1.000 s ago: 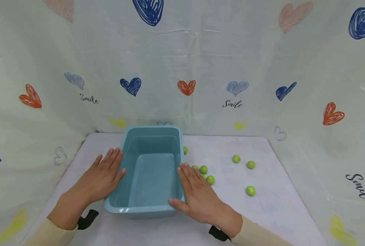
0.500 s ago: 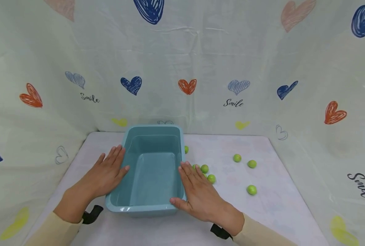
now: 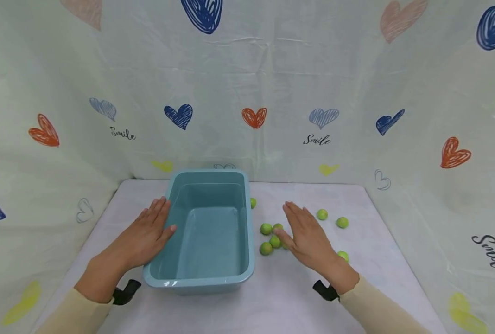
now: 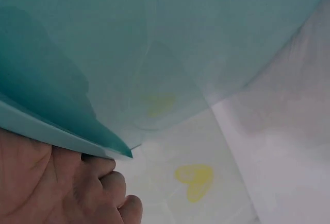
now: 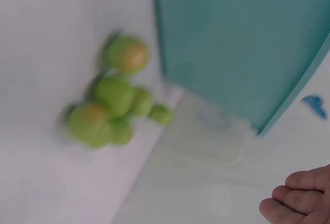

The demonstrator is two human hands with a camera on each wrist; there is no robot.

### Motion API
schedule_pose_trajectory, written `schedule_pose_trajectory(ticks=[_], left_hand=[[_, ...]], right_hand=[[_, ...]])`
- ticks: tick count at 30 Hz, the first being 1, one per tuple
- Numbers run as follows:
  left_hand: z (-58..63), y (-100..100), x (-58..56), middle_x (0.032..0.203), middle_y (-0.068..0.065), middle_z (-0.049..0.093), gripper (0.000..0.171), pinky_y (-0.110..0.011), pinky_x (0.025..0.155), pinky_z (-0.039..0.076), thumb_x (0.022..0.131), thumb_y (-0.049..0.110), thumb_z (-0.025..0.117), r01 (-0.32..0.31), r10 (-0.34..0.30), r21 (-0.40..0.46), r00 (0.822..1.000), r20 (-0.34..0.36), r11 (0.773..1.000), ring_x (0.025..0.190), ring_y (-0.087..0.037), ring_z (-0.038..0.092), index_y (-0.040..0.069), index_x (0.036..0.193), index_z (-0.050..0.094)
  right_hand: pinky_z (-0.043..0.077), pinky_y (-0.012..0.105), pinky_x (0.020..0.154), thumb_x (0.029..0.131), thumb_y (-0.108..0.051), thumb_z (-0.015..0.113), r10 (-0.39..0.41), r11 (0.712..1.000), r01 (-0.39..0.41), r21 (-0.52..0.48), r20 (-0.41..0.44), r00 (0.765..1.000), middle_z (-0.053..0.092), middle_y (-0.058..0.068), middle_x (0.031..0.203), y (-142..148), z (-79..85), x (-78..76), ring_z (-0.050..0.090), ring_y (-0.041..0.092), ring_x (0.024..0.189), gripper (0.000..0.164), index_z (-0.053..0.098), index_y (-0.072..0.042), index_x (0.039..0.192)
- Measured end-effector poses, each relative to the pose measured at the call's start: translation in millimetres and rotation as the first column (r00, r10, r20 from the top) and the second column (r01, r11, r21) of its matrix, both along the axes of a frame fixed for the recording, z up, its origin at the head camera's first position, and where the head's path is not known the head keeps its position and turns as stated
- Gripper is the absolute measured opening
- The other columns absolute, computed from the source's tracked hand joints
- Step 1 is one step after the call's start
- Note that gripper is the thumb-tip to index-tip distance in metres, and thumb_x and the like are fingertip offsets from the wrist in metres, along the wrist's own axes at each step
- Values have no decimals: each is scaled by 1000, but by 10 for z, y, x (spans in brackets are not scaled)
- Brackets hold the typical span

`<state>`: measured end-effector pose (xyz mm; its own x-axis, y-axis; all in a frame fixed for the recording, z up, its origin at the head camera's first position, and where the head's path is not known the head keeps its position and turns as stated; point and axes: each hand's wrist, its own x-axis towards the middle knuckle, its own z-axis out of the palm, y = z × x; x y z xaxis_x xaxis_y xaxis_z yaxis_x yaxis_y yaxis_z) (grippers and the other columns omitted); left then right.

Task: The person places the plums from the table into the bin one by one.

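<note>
A blue plastic basin [image 3: 207, 282] stands on the table, nothing inside it. Along its left rim lies my left hand [image 3: 141, 239], fingers straight and the thumb over the edge; the left wrist view shows the palm [image 4: 31, 183] against the rim's underside. My right hand [image 3: 310, 239] is apart from the basin, held above the table with straight fingers and nothing in it. Just left of it and partly beneath it sits a cluster of small round green fruits [image 3: 266, 249], blurred in the right wrist view, where the fingers [image 5: 299, 198] show at lower right.
More green fruits lie apart: one by the basin's far right side [image 3: 253, 202], two toward the right such as this fruit [image 3: 342, 222], and one partly behind the right wrist [image 3: 343, 256]. A heart-printed curtain [image 3: 281, 93] encloses the white table [image 3: 180, 315] at the back and sides.
My right hand has left the basin's right rim and moved right, over the green fruits, uncovering some of the cluster. My left hand and the basin stay nearly where they were.
</note>
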<state>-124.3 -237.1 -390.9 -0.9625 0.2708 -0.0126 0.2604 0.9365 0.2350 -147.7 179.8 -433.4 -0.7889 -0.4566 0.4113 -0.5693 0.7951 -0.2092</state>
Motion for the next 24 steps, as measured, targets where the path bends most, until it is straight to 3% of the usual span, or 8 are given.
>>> schedule_pose_trajectory(ticks=[6,13,19,24], left_hand=[[13,-13,-11,170,-34,19,77,-71,125,20,111,40,48,14,-15,-10,1000,-10,1000,158,-54,18,-13,161,23],[14,-3,-7,171,-34,17,79,-71,126,19,111,42,47,9,-9,15,1000,1,1000,158,-53,17,-13,162,21],[14,-15,-1,172,-32,15,79,-70,127,17,112,42,46,11,-11,29,1000,11,1000,160,-52,14,-12,163,19],[7,-30,0,172,-32,15,79,-70,127,18,112,44,44,21,-21,29,1000,2,999,160,-52,15,-12,163,20]], right_hand=[[49,59,109,95,-36,78,-86,991,91,100,-52,995,63,25,136,527,-313,-195,59,43,128,66,58,9,139],[51,60,91,86,-31,84,-114,966,142,216,-138,984,66,20,118,1167,-548,-214,60,42,112,54,65,5,121],[49,58,89,84,-39,75,-41,945,98,311,-186,982,65,17,113,1640,-667,-138,60,39,106,51,65,2,113],[49,57,95,81,-42,81,-4,914,63,401,-146,989,67,12,111,1799,-727,-44,60,34,106,52,68,-2,112]])
